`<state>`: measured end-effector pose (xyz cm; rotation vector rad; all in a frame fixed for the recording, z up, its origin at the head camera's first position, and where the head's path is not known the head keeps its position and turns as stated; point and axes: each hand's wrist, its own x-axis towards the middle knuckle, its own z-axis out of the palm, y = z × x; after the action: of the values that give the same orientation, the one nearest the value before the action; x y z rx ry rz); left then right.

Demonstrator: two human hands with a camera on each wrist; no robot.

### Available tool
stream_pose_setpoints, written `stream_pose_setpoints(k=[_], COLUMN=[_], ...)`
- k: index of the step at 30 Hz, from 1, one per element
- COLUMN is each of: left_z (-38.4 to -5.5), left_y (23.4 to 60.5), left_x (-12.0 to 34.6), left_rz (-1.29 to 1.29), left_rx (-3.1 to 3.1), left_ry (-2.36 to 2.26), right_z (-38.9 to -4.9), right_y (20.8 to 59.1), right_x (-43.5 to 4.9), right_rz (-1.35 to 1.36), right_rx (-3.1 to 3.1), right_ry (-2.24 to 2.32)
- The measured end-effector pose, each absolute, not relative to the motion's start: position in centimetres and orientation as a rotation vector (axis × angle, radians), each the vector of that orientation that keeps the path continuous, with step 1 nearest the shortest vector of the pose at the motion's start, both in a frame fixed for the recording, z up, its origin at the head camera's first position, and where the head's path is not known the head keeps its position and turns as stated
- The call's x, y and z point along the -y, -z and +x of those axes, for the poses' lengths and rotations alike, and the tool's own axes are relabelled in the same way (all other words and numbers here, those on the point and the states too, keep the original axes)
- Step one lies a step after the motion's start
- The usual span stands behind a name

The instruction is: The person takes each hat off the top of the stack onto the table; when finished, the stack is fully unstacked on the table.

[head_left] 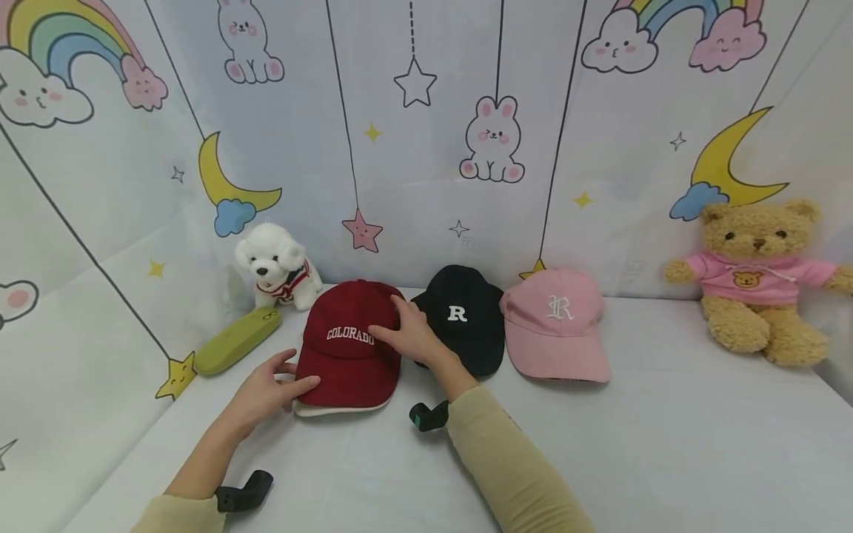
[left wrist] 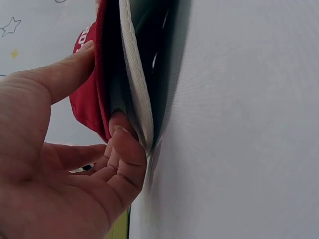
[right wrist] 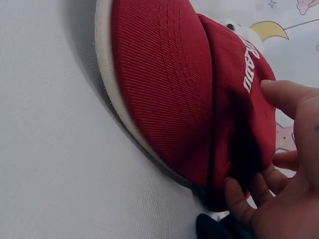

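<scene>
A dark red baseball cap [head_left: 353,370] lettered COLORADO lies on top of a white-brimmed cap [head_left: 313,410], whose edge peeks out below. My left hand [head_left: 263,392] pinches the red brim at its left side. In the left wrist view, the thumb is on the red cap [left wrist: 87,102] and fingertips reach between it and the white brim [left wrist: 137,74]. My right hand [head_left: 416,333] grips the crown's right side, its thumb by the lettering and its fingers round the side, as the right wrist view shows on the red cap [right wrist: 164,94].
Close on the right stand a black cap [head_left: 460,340] and a pink cap [head_left: 556,348]. A green case [head_left: 240,340] and a white plush dog [head_left: 273,259] are at the left. A teddy bear [head_left: 756,289] sits far right on the white table [head_left: 640,459], before a printed curtain.
</scene>
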<state>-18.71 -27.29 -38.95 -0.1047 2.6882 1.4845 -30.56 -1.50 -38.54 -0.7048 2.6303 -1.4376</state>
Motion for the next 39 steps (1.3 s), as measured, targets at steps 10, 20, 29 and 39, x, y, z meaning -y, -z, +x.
stream_pose_setpoints(k=[10,20,29,39], left_z=[-18.9,-18.8,-18.5,-18.1], left_y=[39.0,38.4,37.5,36.0], left_x=[27.3,27.5,27.2,26.2], left_rz=[-0.063,-0.012,0.028,0.052], left_rx=[-2.716,-2.724,-2.711,-2.744], left_ry=[-1.493,-1.497,-1.550,-1.624], right_z=[-30.6,-30.4,-30.5,-30.5], right_y=[38.1,36.9,35.3,32.7], right_x=[1.5,1.3,0.9,0.4], right_rz=[-0.645,-0.769,-0.812,-0.878], right_rx=[-2.600,-2.591,-2.587,-2.573], right_ry=[1.535,1.640,1.671,1.721])
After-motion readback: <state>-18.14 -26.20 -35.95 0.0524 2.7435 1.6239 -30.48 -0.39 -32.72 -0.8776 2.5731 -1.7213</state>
